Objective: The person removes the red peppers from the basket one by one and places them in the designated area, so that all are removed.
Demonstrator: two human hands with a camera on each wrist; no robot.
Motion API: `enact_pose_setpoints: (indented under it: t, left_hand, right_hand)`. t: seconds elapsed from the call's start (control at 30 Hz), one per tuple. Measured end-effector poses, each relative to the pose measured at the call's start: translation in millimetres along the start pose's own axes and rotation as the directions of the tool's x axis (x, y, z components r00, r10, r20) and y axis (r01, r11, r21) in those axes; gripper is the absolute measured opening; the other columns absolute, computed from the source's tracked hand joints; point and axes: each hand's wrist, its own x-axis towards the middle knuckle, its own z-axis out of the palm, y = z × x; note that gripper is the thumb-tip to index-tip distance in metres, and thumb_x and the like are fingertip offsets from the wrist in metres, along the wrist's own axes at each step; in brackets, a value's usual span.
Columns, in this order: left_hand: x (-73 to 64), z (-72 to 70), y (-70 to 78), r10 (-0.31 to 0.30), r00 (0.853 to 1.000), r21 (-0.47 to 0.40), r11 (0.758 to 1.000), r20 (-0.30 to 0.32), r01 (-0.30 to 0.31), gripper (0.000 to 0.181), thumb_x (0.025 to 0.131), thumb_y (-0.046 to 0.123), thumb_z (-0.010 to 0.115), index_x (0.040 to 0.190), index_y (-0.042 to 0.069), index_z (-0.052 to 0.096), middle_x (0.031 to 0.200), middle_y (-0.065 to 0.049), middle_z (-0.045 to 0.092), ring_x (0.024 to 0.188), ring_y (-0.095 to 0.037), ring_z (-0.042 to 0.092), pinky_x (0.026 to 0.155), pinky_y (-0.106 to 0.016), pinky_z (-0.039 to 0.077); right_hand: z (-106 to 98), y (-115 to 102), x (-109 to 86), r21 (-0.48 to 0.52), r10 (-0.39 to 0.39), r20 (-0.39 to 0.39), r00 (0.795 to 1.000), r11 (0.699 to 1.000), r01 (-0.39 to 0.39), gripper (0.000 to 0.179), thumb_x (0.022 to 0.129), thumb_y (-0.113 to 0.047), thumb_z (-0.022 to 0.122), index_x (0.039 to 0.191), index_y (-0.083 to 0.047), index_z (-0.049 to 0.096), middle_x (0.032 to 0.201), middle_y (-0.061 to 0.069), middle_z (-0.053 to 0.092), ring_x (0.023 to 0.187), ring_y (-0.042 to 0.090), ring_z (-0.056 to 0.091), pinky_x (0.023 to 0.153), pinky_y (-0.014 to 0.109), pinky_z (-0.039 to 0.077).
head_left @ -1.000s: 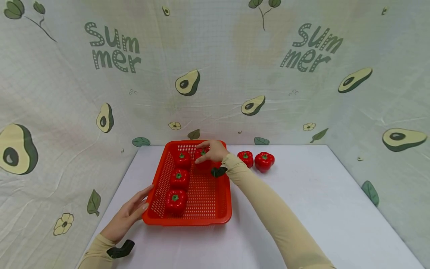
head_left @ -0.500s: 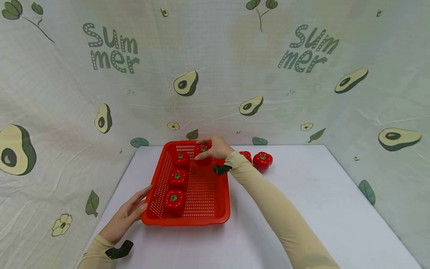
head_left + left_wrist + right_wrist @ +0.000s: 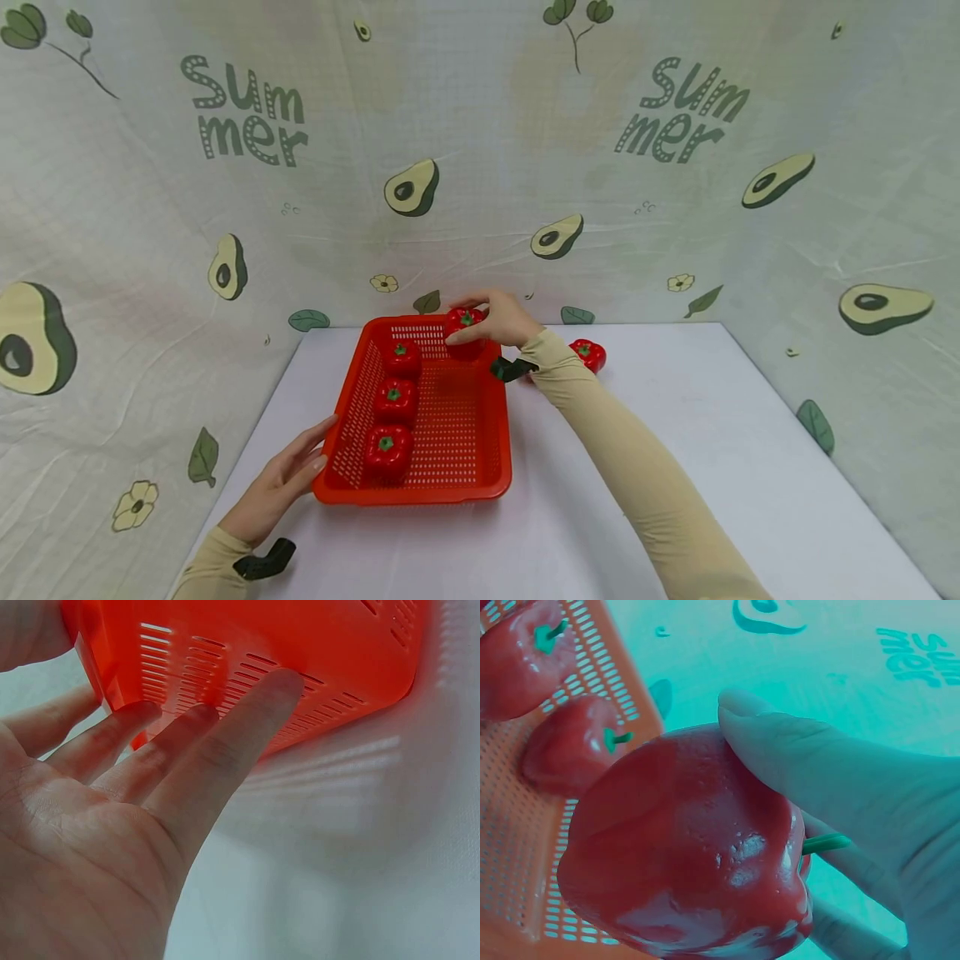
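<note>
My right hand [image 3: 506, 321] grips a red bell pepper [image 3: 462, 323] with thumb and fingers, over the back right corner of the red plastic basket [image 3: 412, 495]. In the right wrist view that bell pepper [image 3: 682, 847] fills the middle, its green stem pointing toward the palm. A row of red bell peppers stands along the basket's left side: one at the back [image 3: 402, 360], a middle pepper [image 3: 395, 400] and a front pepper [image 3: 387, 450]. My left hand [image 3: 273, 487] touches the basket's left wall, its fingers [image 3: 225, 757] nearly straight against the slotted side.
A further red bell pepper [image 3: 590, 353] lies on the white table [image 3: 720, 433] right of the basket, partly behind my right sleeve [image 3: 622, 450]. A printed cloth [image 3: 480, 117] hangs along the table's back and sides.
My right hand has moved right and back, carrying the bell pepper upward toward the basket's back right corner. My forearm now hides the nearer pepper on the table. The left hand stays against the basket.
</note>
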Motion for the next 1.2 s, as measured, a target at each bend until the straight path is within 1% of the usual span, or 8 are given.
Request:
enact_pose_setpoints:
  t: [0.13,0.27,0.33,0.5,0.63,0.8,1.03,1.2]
  left_hand:
    - [-0.3,-0.2,-0.6,0.000,1.000,0.010,1.000,-0.003,0.000,0.057,0.107,0.014,0.045,0.159,0.023,0.024,0.164,-0.010,0.017,0.133,0.002,0.041,0.094,-0.033,0.052]
    - [-0.4,-0.2,-0.4,-0.039,0.999,0.005,0.999,-0.020,0.039,0.057,0.107,0.016,0.046,0.159,0.027,0.025,0.164,-0.006,0.018,0.132,0.003,0.042,0.095,-0.034,0.051]
    - [-0.4,0.1,-0.1,-0.052,0.998,0.008,0.999,-0.028,0.052,0.057,0.107,0.017,0.046,0.159,0.028,0.025,0.164,-0.005,0.019,0.132,0.003,0.042,0.094,-0.034,0.052]
    - [0.5,0.4,-0.1,-0.041,0.999,0.013,0.999,-0.029,0.042,0.057,0.107,0.017,0.046,0.159,0.027,0.025,0.164,-0.006,0.019,0.133,0.001,0.043,0.094,-0.035,0.052]
    - [1.5,-0.3,-0.9,-0.047,0.999,0.002,0.999,-0.026,0.047,0.056,0.107,0.017,0.046,0.159,0.027,0.025,0.164,-0.004,0.020,0.132,0.001,0.043,0.094,-0.034,0.052]
    - [0.5,-0.9,-0.8,-0.018,1.000,0.016,1.000,-0.013,0.018,0.057,0.107,0.015,0.045,0.159,0.023,0.023,0.163,-0.011,0.019,0.132,0.000,0.044,0.093,-0.033,0.053]
    - [0.8,0.4,1.0,-0.033,0.999,0.019,0.999,-0.024,0.033,0.057,0.107,0.017,0.046,0.159,0.024,0.024,0.164,-0.011,0.019,0.131,0.002,0.045,0.093,-0.033,0.052]
    - [1.4,1.9,1.6,-0.037,0.999,0.018,0.999,-0.023,0.037,0.057,0.107,0.016,0.046,0.159,0.025,0.024,0.163,-0.011,0.019,0.130,0.002,0.045,0.093,-0.032,0.052]
  right_hand:
    - [-10.5,-2.7,-5.9,0.002,-0.030,-0.018,0.999,1.000,0.030,0.059,0.075,-0.024,0.090,0.128,-0.015,0.067,0.122,0.003,0.063,0.099,0.028,0.061,0.077,0.035,0.058]
    - [-21.0,-6.2,-14.4,-0.022,-0.020,-0.045,0.999,1.000,0.019,0.059,0.074,-0.028,0.090,0.128,-0.018,0.068,0.123,0.001,0.063,0.099,0.026,0.061,0.077,0.036,0.058]
    - [-26.0,-7.4,-18.3,-0.013,-0.011,-0.054,0.998,1.000,0.011,0.059,0.074,-0.029,0.090,0.128,-0.020,0.068,0.124,0.001,0.062,0.101,0.027,0.061,0.076,0.036,0.058]
    - [-39.3,-5.6,-28.6,0.007,-0.003,-0.066,0.998,1.000,0.003,0.058,0.076,-0.029,0.089,0.129,-0.020,0.067,0.125,0.001,0.061,0.105,0.030,0.058,0.074,0.039,0.058]
    - [-49.7,-1.1,-37.5,0.015,0.018,-0.083,0.996,1.000,-0.017,0.059,0.076,-0.029,0.088,0.130,-0.020,0.066,0.124,0.002,0.062,0.106,0.031,0.058,0.075,0.041,0.058]
    - [-63.1,3.9,-47.1,0.029,0.042,-0.111,0.993,0.999,-0.039,0.060,0.076,-0.029,0.089,0.131,-0.022,0.066,0.123,0.004,0.062,0.107,0.030,0.057,0.076,0.043,0.058]
    - [-83.7,14.0,-58.1,-0.014,0.052,-0.164,0.985,0.998,-0.055,0.060,0.074,-0.033,0.090,0.129,-0.023,0.067,0.125,0.003,0.062,0.107,0.031,0.057,0.078,0.046,0.056]
    - [-98.8,24.8,-64.8,-0.047,0.083,-0.185,0.979,0.995,-0.093,0.061,0.075,-0.036,0.088,0.130,-0.023,0.066,0.127,0.003,0.060,0.111,0.031,0.054,0.077,0.045,0.056]
